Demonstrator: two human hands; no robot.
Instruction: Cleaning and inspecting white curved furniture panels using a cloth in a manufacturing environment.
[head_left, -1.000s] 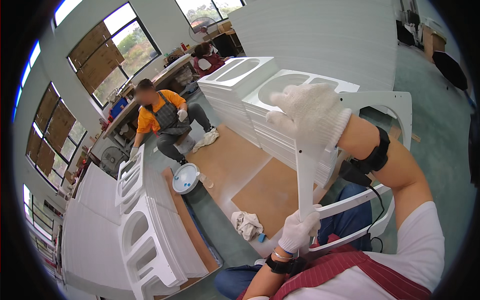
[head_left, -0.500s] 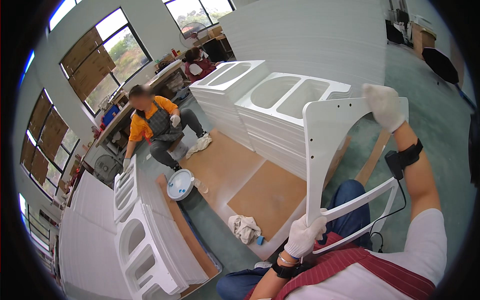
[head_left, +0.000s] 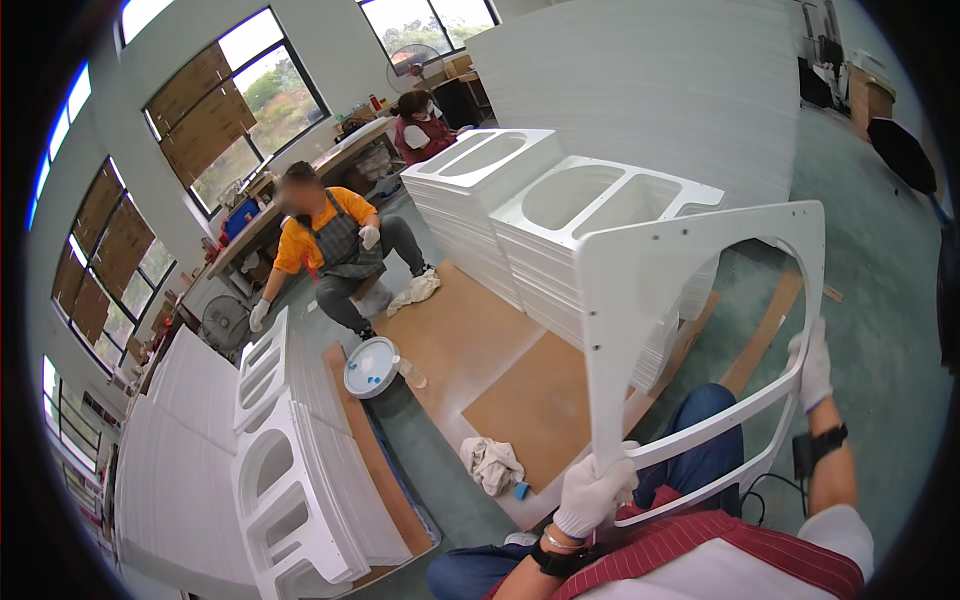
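1. White panel point(head_left: 622, 290): held upright and tilted over the wearer's lap, in front of the right-side stacks. From my station I record that it has dropped lower on its right side within the last half second.
2. Right hand point(head_left: 813, 368): has come off the top edge and now lies along the right outer edge. Some fingers are hidden, so I cannot tell how firmly they close.
3. Left hand point(head_left: 595, 494): unchanged in position, gloved fingers pinching the lower left edge. I judge that support now comes from opposite sides, leaving the top edge free.
4. Pale sheet bank point(head_left: 640, 110), rear: one.
5. Cut-out panel stacks: I count four. Right side: near stack point(head_left: 540, 260) and far stack point(head_left: 460, 205). Left side: near row point(head_left: 350, 480) and far row point(head_left: 305, 360).
6. Co-workers: two, one in orange sleeves point(head_left: 350, 235), one in red point(head_left: 425, 135) at the back.
7. Fans: two, a floor fan point(head_left: 222, 322) and a window-side fan point(head_left: 412, 60).
8. White tub point(head_left: 370, 367): one; blue bits on it too small to count.
9. Rags: two, a near rag point(head_left: 492, 466) and a far rag point(head_left: 415, 292).
10. Clear bottle point(head_left: 412, 374): one, beside the tub.
11. Blue block point(head_left: 522, 491): one, touching or just beside the near rag.
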